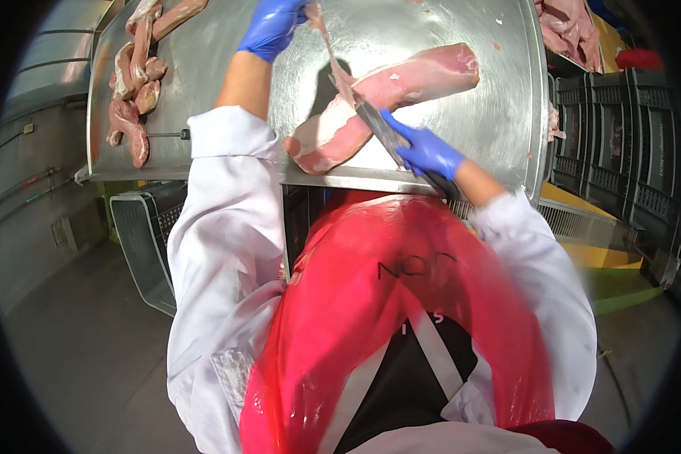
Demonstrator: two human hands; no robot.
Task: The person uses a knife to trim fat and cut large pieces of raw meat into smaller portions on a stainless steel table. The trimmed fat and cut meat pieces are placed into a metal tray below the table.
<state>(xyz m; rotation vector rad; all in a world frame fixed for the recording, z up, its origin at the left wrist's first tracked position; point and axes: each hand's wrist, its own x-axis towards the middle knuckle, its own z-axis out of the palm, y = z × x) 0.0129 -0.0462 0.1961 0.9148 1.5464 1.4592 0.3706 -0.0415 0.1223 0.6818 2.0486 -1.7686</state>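
Note:
A long piece of pink raw meat (431, 76) lies slantwise on the metal table in front of me. From its middle, a thin strip of trimming (330, 47) stretches up toward the far side. My left hand (272, 29), in a blue glove, is closed on the strip's far end and holds it taut. In my right hand (430, 153), also gloved in blue, is a knife (380, 125) with a dark handle. Its blade rests at the meat, where the strip joins it; the cutting edge cannot be made out.
The metal table (499, 144) has a raised rim. Several meat pieces (135, 91) lie along its left side, near a thin rod with a black end (185, 135). More meat (571, 34) is piled at the far right. Dark plastic crates (617, 136) stand right; a grey crate (144, 250) sits below left.

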